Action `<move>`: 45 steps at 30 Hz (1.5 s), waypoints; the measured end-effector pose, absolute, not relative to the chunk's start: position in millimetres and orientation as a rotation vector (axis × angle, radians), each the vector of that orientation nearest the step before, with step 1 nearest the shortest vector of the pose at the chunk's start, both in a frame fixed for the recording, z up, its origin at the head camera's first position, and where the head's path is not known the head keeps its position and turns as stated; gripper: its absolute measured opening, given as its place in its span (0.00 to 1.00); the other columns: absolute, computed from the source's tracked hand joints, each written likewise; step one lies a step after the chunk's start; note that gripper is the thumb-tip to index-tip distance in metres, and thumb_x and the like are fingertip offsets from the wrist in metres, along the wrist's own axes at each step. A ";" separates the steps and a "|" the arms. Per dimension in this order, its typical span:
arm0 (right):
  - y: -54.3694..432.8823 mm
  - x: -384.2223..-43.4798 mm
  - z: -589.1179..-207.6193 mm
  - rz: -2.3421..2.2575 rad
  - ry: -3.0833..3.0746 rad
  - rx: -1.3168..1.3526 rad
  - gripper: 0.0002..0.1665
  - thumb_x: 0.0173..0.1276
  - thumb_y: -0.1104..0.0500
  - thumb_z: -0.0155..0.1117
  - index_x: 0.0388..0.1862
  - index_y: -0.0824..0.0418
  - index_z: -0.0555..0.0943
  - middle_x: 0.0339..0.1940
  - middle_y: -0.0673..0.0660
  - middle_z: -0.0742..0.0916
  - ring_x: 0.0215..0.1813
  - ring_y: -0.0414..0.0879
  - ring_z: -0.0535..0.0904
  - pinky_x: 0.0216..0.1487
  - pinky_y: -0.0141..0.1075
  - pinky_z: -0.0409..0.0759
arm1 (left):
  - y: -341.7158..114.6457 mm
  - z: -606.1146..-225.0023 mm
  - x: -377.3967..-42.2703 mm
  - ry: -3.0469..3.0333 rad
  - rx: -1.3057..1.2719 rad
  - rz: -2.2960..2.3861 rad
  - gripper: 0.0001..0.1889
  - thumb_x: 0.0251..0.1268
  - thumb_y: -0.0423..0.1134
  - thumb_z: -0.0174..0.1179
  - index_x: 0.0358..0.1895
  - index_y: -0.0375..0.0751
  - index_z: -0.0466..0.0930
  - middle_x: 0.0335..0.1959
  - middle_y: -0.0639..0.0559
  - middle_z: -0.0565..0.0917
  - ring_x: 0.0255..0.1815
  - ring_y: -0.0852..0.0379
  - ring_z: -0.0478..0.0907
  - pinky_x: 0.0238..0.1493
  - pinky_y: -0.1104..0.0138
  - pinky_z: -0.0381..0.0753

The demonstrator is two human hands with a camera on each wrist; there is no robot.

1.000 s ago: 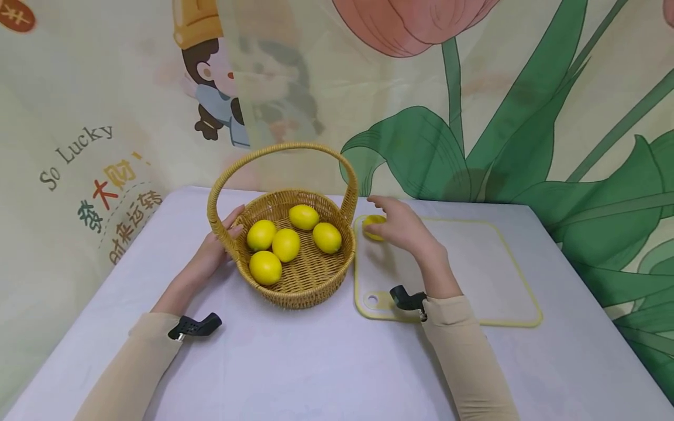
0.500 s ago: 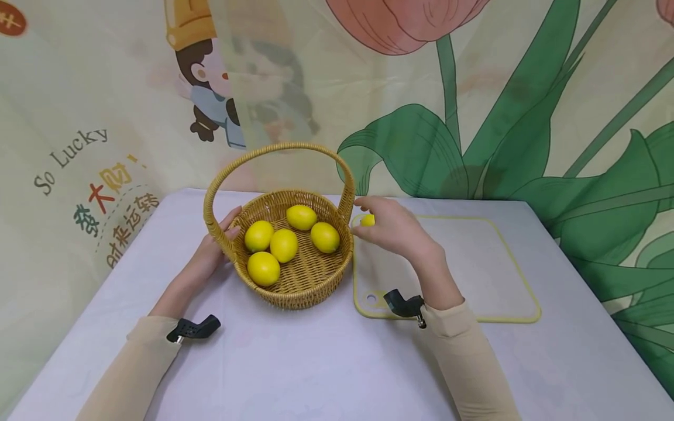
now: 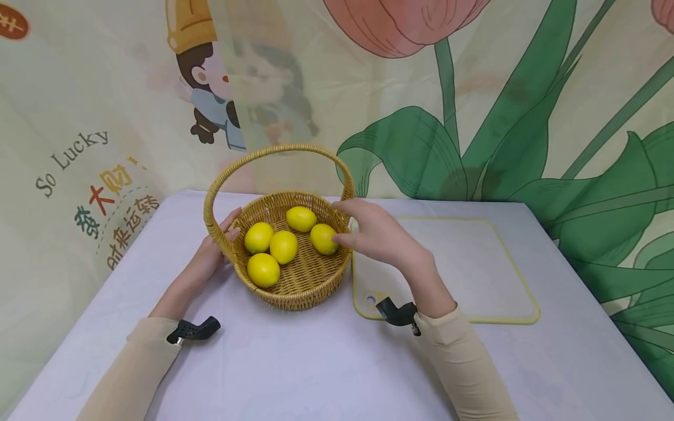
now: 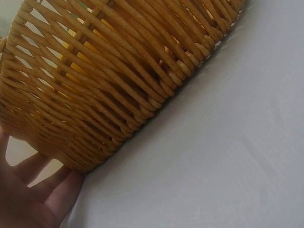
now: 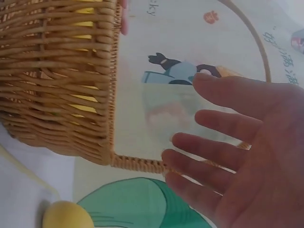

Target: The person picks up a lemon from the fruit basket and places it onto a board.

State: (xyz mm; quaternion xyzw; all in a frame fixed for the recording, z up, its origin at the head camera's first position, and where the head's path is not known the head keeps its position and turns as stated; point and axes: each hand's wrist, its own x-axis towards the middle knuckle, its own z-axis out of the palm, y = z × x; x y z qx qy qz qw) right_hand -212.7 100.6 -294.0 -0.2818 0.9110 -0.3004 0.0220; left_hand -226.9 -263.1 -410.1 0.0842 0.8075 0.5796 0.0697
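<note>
A woven basket (image 3: 300, 301) with a tall arched handle (image 3: 279, 150) stands on the table, with several yellow lemons (image 3: 264, 269) inside. My left hand (image 3: 209, 248) rests against its left side; in the left wrist view, the fingers (image 4: 59, 190) spread along the lower wicker wall. My right hand (image 3: 381, 231) is at the right rim, its thumb overlapping the rightmost lemon (image 3: 322, 238) in the head view. The right wrist view shows those fingers (image 5: 209, 149) extended with nothing between them. Another lemon (image 5: 69, 218) lies beyond the basket there, hidden behind my right hand in the head view.
A white cutting board (image 3: 463, 275) with a yellow edge lies to the right of the basket. White cloth (image 3: 316, 368) covers the table. A printed curtain (image 3: 400, 140) with tulips and cartoon figures hangs right behind the table's back edge.
My right hand has moved left from above the lemon on the cutting board to the basket's right rim, covering that lemon from the head view. The left hand has stayed on the basket.
</note>
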 end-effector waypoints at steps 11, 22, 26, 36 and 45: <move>75.0 -220.3 -317.2 -0.869 2.768 -0.916 0.34 0.68 0.54 0.66 0.72 0.54 0.71 0.71 0.53 0.76 0.72 0.49 0.71 0.72 0.46 0.70 | -264.8 -411.2 -226.2 2.422 0.264 1.756 0.31 0.77 0.60 0.40 0.79 0.75 0.42 0.83 0.55 0.47 0.82 0.42 0.48 0.73 0.36 0.56; 57.2 -221.2 -342.9 -0.683 2.767 -0.908 0.36 0.68 0.54 0.66 0.74 0.52 0.68 0.74 0.54 0.72 0.71 0.50 0.72 0.70 0.46 0.72 | -264.7 -411.6 -225.1 2.412 0.238 1.766 0.32 0.78 0.59 0.40 0.80 0.71 0.42 0.83 0.54 0.48 0.81 0.42 0.51 0.72 0.39 0.59; 52.0 -220.1 -347.7 -0.596 2.801 -0.931 0.37 0.68 0.54 0.66 0.75 0.52 0.68 0.75 0.55 0.71 0.74 0.51 0.68 0.72 0.47 0.69 | -264.4 -411.1 -225.0 2.411 0.241 1.772 0.32 0.78 0.59 0.40 0.79 0.72 0.42 0.83 0.55 0.49 0.81 0.43 0.52 0.71 0.39 0.60; 43.6 -219.7 -357.5 -0.532 2.917 -0.924 0.35 0.66 0.55 0.67 0.73 0.54 0.70 0.74 0.58 0.72 0.76 0.53 0.65 0.75 0.48 0.65 | -261.1 -409.1 -223.5 2.401 0.278 1.777 0.33 0.78 0.60 0.39 0.81 0.67 0.40 0.83 0.54 0.47 0.82 0.41 0.50 0.72 0.38 0.58; 36.0 -220.6 -357.2 -0.419 2.972 -0.867 0.35 0.66 0.58 0.65 0.72 0.55 0.71 0.75 0.59 0.71 0.76 0.56 0.65 0.75 0.50 0.66 | -261.8 -409.5 -224.0 2.414 0.272 1.774 0.33 0.78 0.60 0.38 0.81 0.67 0.39 0.83 0.54 0.48 0.81 0.42 0.51 0.72 0.39 0.59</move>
